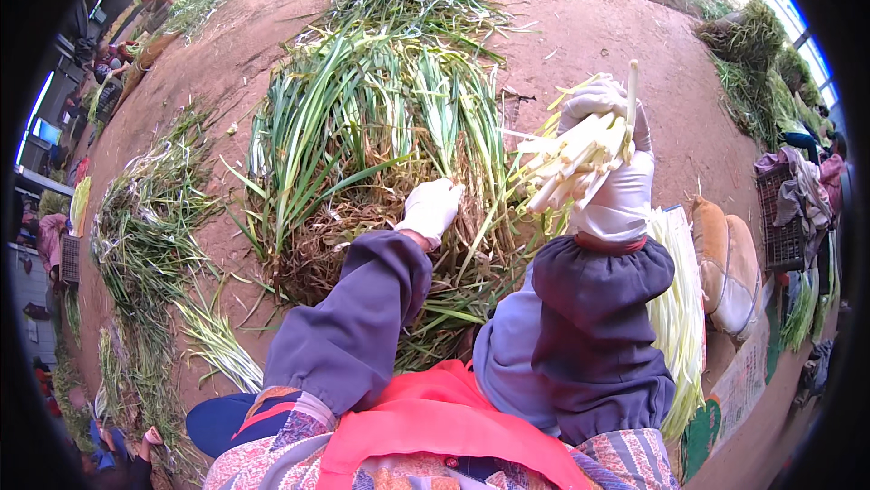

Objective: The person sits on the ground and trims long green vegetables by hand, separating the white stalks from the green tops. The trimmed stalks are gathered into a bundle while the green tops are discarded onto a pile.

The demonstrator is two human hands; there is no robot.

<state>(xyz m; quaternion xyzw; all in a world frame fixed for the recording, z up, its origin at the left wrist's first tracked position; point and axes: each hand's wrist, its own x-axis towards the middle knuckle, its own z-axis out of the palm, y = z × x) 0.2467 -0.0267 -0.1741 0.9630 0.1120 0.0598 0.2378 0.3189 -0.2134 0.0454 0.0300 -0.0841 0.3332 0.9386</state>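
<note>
My right hand, in a white glove, is closed round a thick bunch of pale whitish stalks, their cut-looking ends facing me. Left of it lies a large heap of long green leafy plants, with brown, dry lower parts toward me. At the heap's near right part, my white-gloved left hand has its fingers closed at the base of a leafy green stalk. Its fingertips are partly hidden. Beside my right forearm, more long pale stalks lie in a stack.
Loose green leaves litter the reddish floor at the left. A tan cushion-like bundle lies at the right, near a dark crate draped with cloth. Other people work at the far left, among more plant piles.
</note>
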